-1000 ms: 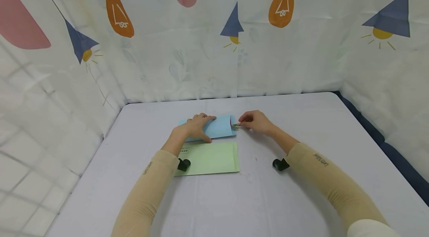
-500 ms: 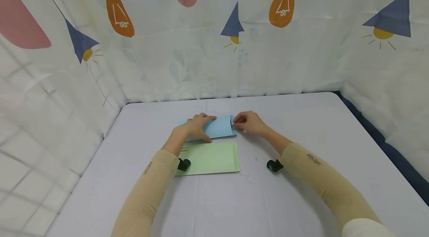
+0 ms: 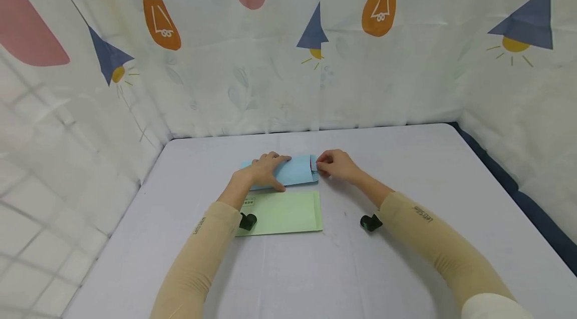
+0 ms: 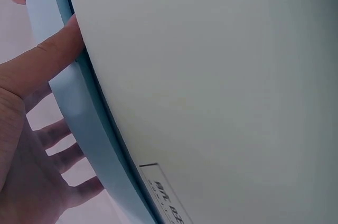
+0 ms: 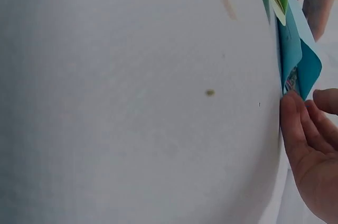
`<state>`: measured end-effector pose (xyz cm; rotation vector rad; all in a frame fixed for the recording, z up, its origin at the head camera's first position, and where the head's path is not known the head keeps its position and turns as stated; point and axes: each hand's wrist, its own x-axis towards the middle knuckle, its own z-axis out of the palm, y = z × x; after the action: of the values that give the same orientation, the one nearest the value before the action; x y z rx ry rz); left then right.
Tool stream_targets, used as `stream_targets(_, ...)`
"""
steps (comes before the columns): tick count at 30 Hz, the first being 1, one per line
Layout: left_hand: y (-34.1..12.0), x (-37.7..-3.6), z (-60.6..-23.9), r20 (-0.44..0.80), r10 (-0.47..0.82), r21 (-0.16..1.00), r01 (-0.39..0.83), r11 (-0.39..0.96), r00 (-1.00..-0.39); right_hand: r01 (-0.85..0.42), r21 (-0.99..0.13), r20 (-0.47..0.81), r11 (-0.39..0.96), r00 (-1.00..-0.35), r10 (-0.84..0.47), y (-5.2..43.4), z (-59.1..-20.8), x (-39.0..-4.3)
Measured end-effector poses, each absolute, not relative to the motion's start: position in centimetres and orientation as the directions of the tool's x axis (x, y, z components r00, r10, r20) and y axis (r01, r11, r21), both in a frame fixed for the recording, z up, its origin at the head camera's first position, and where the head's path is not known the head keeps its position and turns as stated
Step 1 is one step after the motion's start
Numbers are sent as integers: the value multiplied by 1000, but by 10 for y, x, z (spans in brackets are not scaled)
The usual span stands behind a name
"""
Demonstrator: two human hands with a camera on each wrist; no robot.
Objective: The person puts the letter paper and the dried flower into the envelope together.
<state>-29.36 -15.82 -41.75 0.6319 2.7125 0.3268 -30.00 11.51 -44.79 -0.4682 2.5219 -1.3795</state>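
A blue envelope (image 3: 293, 171) lies toward the back of the table with its opening on the right. My left hand (image 3: 265, 171) rests across its left part, fingers spread, thumb (image 4: 53, 55) along the near edge. At the open end, my right hand (image 3: 337, 165) pinches the envelope's end flap with curled fingers. The right wrist view shows the envelope mouth gaping and a small patterned item (image 5: 291, 78) just inside it. Most of that item is hidden. Nearer to me lies a pale green envelope (image 3: 284, 214), with a small printed label at its upper left.
A white-covered table (image 3: 306, 279) carries both envelopes. A patterned curtain (image 3: 279, 83) hangs close behind the table and along the sides. Small dark cameras (image 3: 370, 222) sit at both wrists, the left one over the green envelope.
My right hand has moved left to the blue envelope's mouth, then very slightly back right. The patterned item that stuck out has gone inside. My left hand has stayed put.
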Motion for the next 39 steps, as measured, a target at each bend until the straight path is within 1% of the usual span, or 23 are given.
stream_targets(6,-158,-296,-418,-273,454,283,380,881,-848,-8,-911,-160,412,-915,-370,115,-446,-301)
stream_targets(9,-158,-296,-419,-274,452,284,378,881,-849,39,-920,-193,390,-911,-364,115,-446,-303)
stream_targets(14,-158,-296,-420,-279,453,285,377,881,-847,57,-920,-206,388,-911,-356,114,-444,-303)
stream_targets(19,-159,-296,-420,-277,451,285,376,882,-848,85,-929,-215,359,-915,-340,113,-440,-302)
stream_targets(23,-159,-296,-420,-275,456,284,381,880,-847,83,-932,-208,353,-920,-332,113,-438,-302)
stream_targets(30,-159,-297,-422,-276,454,281,381,881,-847,102,-945,-216,311,-909,-356,109,-436,-301)
stream_targets(39,-159,-297,-424,-270,453,281,380,881,-850,128,-941,-240,314,-905,-351,104,-441,-303)
